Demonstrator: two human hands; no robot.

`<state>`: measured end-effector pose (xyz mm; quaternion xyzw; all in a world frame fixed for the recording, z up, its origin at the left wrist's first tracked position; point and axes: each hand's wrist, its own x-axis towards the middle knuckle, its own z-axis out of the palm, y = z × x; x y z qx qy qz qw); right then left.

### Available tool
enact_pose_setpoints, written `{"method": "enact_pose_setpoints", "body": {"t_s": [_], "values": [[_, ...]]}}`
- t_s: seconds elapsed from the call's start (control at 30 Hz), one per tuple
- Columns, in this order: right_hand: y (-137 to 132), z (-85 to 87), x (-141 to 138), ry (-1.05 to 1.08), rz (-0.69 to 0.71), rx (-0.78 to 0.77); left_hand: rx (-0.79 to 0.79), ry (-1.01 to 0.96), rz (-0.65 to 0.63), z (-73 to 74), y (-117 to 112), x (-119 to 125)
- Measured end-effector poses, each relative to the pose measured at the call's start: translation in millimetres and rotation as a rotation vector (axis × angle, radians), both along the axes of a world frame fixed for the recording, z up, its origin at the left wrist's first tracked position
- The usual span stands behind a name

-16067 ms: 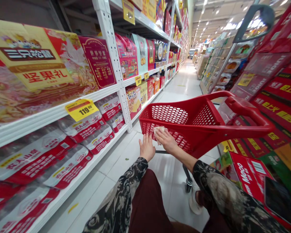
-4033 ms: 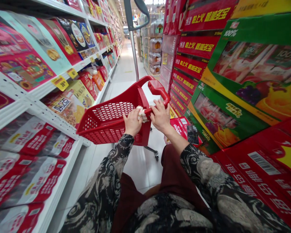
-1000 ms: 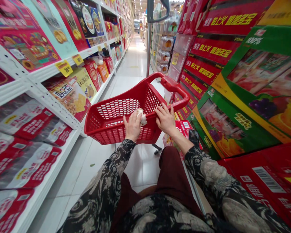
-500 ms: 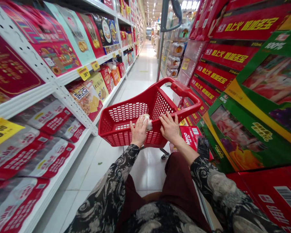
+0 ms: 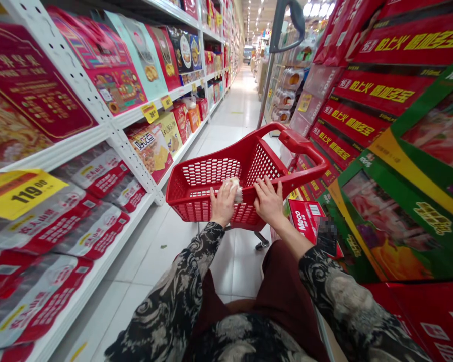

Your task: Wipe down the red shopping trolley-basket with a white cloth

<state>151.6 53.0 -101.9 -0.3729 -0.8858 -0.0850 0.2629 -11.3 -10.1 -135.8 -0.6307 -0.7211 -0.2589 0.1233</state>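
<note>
Supermarket aisle, white metal shelving (image 5: 115, 136) at left: the left hand (image 5: 222, 203) is closing its fingers over a crumpled white tissue (image 5: 234, 190) on a red plastic shopping cart (image 5: 300, 180), the right hand (image 5: 269, 201) resting open just right of it.
</note>
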Motion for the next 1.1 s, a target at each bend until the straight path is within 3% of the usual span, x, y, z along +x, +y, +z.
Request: {"method": "enact_pose_setpoints", "body": {"t_s": [0.13, 0.2, 0.3, 0.43, 0.5, 0.7, 0.8, 0.93, 1.1], "values": [[-0.7, 0.8, -2.3, 0.003, 0.012, -0.006, -0.004, -0.015, 0.138, -10.6, -25.1, -49.8], [-2.4, 1.4, -5.4, 0.007, 0.012, -0.009, -0.001, -0.033, 0.203, -11.0, -31.8, -60.2], [-5.1, 2.1, -10.2, 0.016, 0.009, -0.009, 0.014, -0.041, 0.202, -6.1, -27.9, -47.7], [-5.8, 2.1, -11.9, 0.013, 0.032, -0.009, 0.038, -0.016, 0.069, 0.4, -10.7, -16.1], [-4.7, 1.7, -10.7, 0.01, 0.052, -0.009, 0.043, -0.02, 0.049, -1.1, -8.3, -16.0], [1.1, -3.0, -5.1, 0.015, 0.077, 0.005, 0.08, -0.064, 0.19, -17.5, -31.9, -81.8], [2.9, -6.0, -4.2, 0.021, 0.082, 0.021, 0.048, -0.11, 0.259, -18.2, -38.7, -97.7], [2.5, -7.2, -4.7, 0.022, 0.076, 0.033, 0.028, -0.125, 0.252, -11.5, -28.9, -66.9], [2.4, -4.9, -2.5, 0.003, 0.078, 0.04, 0.004, -0.041, 0.066, -0.5, -8.4, -15.6]]}}
